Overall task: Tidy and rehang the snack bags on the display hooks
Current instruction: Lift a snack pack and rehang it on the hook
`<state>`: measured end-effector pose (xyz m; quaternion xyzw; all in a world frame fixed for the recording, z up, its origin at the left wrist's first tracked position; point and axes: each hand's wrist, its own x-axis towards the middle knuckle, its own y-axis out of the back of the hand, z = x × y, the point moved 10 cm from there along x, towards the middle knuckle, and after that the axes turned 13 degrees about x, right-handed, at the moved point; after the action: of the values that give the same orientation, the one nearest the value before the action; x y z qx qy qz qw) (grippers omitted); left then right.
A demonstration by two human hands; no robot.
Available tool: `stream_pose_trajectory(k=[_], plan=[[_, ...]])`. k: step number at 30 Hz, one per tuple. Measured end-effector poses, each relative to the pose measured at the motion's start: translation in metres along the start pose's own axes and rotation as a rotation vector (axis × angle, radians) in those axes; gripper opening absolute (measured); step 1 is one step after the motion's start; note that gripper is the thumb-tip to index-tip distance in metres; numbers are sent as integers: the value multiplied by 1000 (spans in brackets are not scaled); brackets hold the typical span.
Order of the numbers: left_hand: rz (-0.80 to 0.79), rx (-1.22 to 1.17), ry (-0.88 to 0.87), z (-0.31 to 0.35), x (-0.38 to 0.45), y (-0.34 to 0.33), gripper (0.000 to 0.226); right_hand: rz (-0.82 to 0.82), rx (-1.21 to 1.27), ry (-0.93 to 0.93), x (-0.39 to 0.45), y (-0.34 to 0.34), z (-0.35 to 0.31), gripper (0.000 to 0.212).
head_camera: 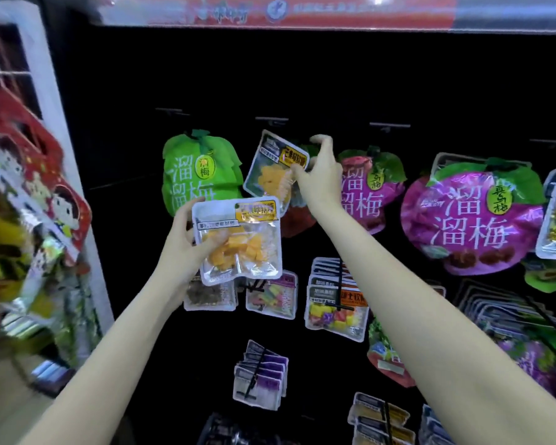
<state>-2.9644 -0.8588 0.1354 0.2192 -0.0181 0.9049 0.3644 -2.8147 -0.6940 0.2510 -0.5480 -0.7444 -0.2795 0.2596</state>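
Observation:
My left hand [182, 244] grips a clear bag of yellow gummy cubes [238, 240] by its left edge, held upright in front of the black display wall. My right hand [320, 170] pinches the right side of a second, tilted bag of yellow gummies [272, 170] up near an upper-row hook [272, 119]. Whether that bag hangs on the hook I cannot tell. A red bag [297, 220] shows partly behind my right wrist.
A green plum bag [199, 170] hangs to the left and purple plum bags [371, 191] [472, 216] to the right. Lower hooks carry rows of small candy bags [334, 303] [260, 374]. A white shelf post [61, 130] with red packages [45, 175] stands at the left.

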Motion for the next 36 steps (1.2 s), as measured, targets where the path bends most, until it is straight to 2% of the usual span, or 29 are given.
stream_pose_trajectory(k=[2, 5, 8, 11, 14, 19, 22, 25, 28, 31, 36], plan=[[-70, 14, 2, 0, -8, 2, 61, 15, -26, 99, -1, 3, -17, 35], [-176, -10, 2, 0, -19, -3, 73, -39, 63, 156, -8, 13, -38, 30], [-250, -61, 3, 5, -28, -9, 71, -77, 64, 251, -19, 32, -63, 29], [-330, -64, 12, 3, -40, -22, 75, -75, -48, 436, -38, 57, -95, 26], [-405, -26, 25, -8, -56, -48, 67, -144, -237, 468, -71, 80, -91, 27], [-666, 69, 107, -65, -113, -120, 45, -472, -390, 180, -170, 120, 12, 20], [-844, 160, 173, -111, -161, -170, 36, -556, -461, -11, -240, 157, 86, 20], [-892, 248, 220, -153, -197, -207, 38, -630, -513, -270, -313, 193, 166, 25], [-898, 340, 227, -188, -225, -238, 44, -652, -524, -517, -383, 221, 242, 29], [-887, 447, 273, -216, -247, -260, 54, -626, -451, -679, -425, 228, 293, 31], [-890, 623, 275, -255, -271, -273, 59, -451, -390, -733, -423, 227, 348, 35]])
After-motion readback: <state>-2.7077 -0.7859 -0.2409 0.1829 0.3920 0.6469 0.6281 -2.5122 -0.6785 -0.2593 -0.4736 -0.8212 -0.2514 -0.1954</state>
